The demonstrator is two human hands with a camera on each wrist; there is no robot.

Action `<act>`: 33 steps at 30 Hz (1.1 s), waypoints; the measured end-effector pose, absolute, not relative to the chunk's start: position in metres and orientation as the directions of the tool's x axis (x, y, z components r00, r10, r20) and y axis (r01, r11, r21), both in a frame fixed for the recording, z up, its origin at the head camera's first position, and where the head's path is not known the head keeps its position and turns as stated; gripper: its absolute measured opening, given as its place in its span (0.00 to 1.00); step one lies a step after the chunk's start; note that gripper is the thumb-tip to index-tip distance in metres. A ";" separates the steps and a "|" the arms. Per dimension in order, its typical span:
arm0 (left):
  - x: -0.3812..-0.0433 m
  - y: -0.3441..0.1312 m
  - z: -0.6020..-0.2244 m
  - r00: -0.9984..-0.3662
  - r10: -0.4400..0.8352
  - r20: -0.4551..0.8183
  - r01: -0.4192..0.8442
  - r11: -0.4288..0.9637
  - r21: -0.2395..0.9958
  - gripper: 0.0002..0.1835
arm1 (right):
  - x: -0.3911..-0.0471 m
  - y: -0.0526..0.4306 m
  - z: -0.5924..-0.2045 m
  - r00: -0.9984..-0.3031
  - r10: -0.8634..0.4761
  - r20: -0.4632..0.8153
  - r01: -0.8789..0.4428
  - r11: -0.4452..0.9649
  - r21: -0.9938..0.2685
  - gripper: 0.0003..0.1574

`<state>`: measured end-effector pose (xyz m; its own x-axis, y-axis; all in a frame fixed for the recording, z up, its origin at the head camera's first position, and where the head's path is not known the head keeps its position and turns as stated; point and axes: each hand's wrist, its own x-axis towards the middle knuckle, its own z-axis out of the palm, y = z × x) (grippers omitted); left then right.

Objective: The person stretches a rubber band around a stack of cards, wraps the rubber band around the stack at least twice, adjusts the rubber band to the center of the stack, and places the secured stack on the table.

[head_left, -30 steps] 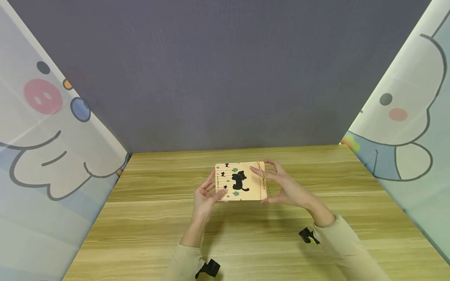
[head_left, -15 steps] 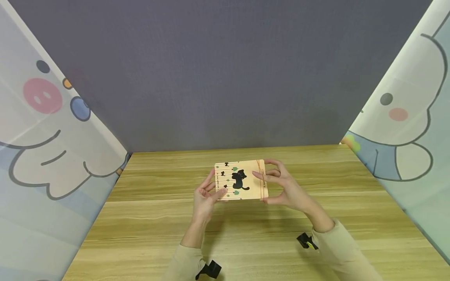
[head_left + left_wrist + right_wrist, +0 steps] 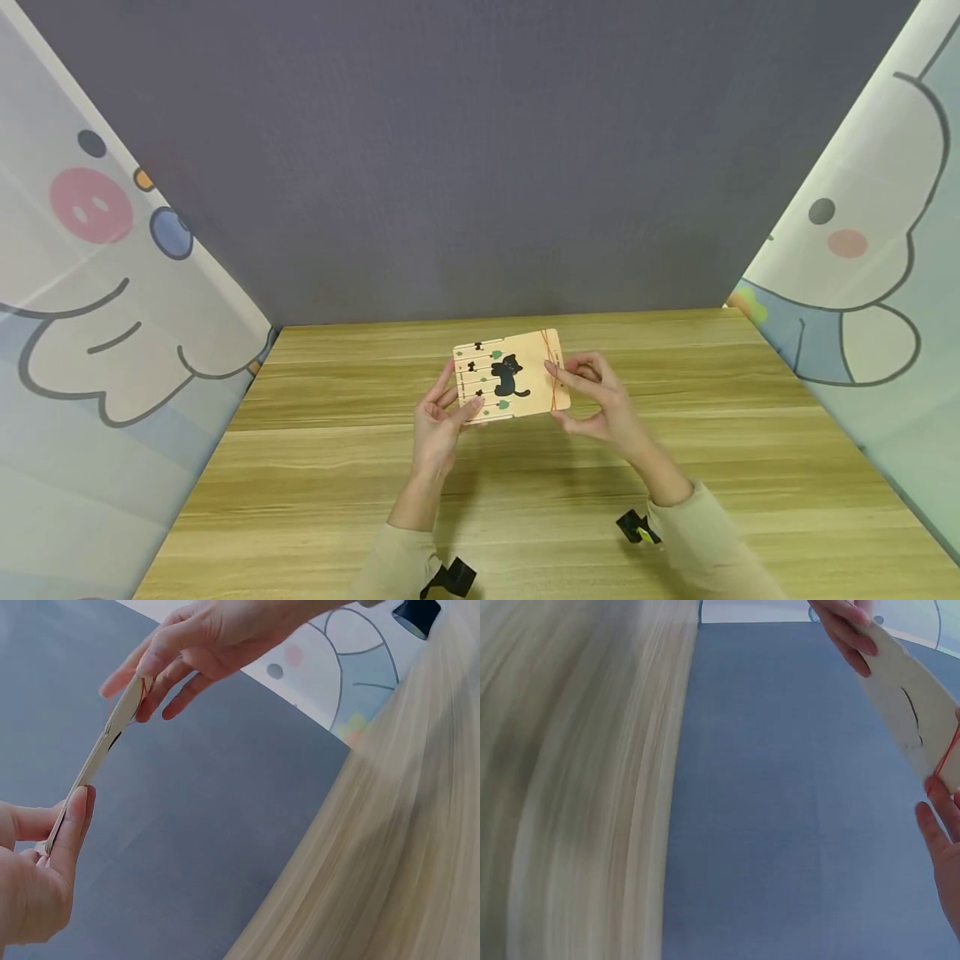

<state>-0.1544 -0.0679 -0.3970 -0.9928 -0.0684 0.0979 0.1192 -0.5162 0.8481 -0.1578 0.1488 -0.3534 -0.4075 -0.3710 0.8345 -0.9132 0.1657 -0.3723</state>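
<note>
A flat cream card packet (image 3: 525, 375) with a black cat print is held up above the table between both hands; its right end is tilted toward the far side. My left hand (image 3: 437, 421) pinches its left end, thumb on the printed face and fingers behind. Seen edge-on in the left wrist view, the packet (image 3: 101, 750) is thin and layered. A thin red elastic band (image 3: 550, 367) crosses its right end. My right hand (image 3: 603, 404) grips at that end, index fingertip against the band and thumb at the lower edge. In the right wrist view, fingertips meet the red band (image 3: 946, 754).
The wood-grain table (image 3: 315, 483) lies below, with a dark grey panel (image 3: 480, 167) behind it. Curtains with cartoon animals (image 3: 840, 250) stand on both sides. Black wrist mounts (image 3: 456, 577) hang by the sleeves.
The packet's right end has swung up toward the far side. Early on, the red band stretched past the right edge; now it lies across the face. My right hand has moved slightly left.
</note>
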 end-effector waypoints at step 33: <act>-0.169 -0.063 -0.390 -0.980 -0.130 0.150 0.190 -0.405 0.895 0.40 | -0.215 0.160 -0.507 -0.965 0.031 0.260 -0.256 -0.318 -0.913 0.21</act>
<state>-0.1694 -0.0628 -0.3905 -0.9802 -0.1301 0.1496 0.1902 -0.4045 0.8945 -0.2151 0.1603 -0.5065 -0.9652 0.0306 0.2599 -0.2559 -0.3180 -0.9129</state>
